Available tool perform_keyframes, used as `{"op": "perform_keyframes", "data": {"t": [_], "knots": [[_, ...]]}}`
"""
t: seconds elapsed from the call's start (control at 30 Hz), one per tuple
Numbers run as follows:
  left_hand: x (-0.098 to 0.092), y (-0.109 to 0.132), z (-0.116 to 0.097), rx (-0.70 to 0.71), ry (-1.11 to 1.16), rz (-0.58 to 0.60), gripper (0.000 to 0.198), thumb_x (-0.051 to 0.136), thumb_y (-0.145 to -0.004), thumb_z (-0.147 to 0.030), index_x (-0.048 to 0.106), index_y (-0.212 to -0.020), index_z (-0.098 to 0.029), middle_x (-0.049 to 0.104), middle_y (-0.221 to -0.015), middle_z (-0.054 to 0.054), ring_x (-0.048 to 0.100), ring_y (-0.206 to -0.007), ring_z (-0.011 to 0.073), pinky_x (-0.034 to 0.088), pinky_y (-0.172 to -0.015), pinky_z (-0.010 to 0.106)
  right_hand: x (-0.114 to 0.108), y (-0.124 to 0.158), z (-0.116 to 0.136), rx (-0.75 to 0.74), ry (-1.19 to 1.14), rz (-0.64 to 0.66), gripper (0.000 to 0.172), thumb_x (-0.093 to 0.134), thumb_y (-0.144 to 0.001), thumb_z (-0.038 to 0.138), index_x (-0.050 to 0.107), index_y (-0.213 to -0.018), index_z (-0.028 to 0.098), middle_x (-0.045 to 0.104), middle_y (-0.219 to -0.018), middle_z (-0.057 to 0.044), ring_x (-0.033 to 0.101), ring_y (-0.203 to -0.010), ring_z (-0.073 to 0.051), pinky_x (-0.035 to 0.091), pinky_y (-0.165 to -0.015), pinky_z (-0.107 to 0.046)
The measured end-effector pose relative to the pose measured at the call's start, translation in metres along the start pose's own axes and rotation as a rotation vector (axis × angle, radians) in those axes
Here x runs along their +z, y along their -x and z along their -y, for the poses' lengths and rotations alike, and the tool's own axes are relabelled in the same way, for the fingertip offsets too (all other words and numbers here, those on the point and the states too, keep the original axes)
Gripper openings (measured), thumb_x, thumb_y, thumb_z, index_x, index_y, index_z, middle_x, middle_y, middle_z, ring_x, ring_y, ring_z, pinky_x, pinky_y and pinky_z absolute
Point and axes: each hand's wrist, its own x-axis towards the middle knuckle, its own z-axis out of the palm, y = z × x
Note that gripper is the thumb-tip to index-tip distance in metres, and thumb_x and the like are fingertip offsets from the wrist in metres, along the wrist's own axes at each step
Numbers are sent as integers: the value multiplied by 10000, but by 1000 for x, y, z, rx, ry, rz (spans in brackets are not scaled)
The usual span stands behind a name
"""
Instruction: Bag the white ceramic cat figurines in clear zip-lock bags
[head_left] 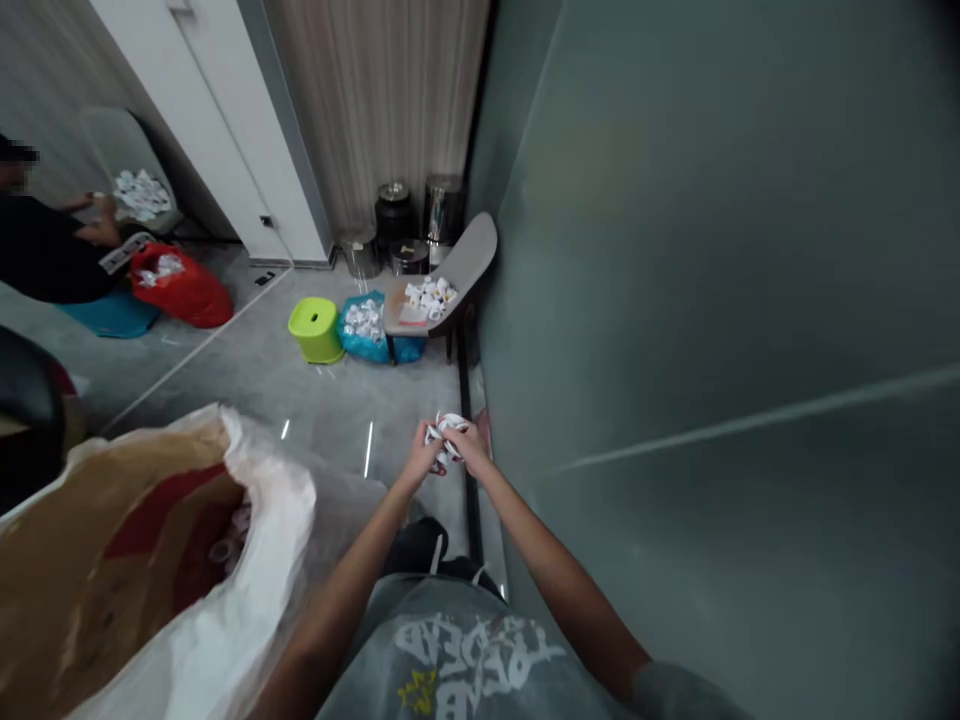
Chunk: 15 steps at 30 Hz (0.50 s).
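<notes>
My left hand (424,459) and my right hand (469,444) meet in front of me, both closed around a small white part with dark markings (447,430). The piece is too small to name. They are held above the grey floor, close to the dark wall on my right. A large open white sack (225,560) with brown and red lining stands at my lower left.
Ahead, a grey chair (469,262) holds several white pieces (430,295), beside a blue bag (367,325) of them and a green stool (316,328). Metal bins (420,225) stand behind. At far left another person (45,240) sits by a red bag (180,285).
</notes>
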Motion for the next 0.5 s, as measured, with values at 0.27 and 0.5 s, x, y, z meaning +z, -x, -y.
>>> {"op": "perform_keyframes", "data": {"t": [0.27,0.5], "knots": [[-26,-158,-106,-54,-118,-33,330,633,-787,-351,420,-1013,-241,572,-635,-80,547,-458,77,438,-428,147,36,-169,65,37,-58,5,344,653,-531,432,623,-762,179,557,-539,52,463,-446,-97,330,-390,-200],[-55,-359,-155,-81,-223,-57,284,611,-804,-300,431,-1013,-232,573,-653,-70,550,-458,84,427,-410,146,66,-371,80,64,-95,8,374,628,-556,477,610,-777,175,554,-540,42,483,-446,-106,328,-390,-201]]}}
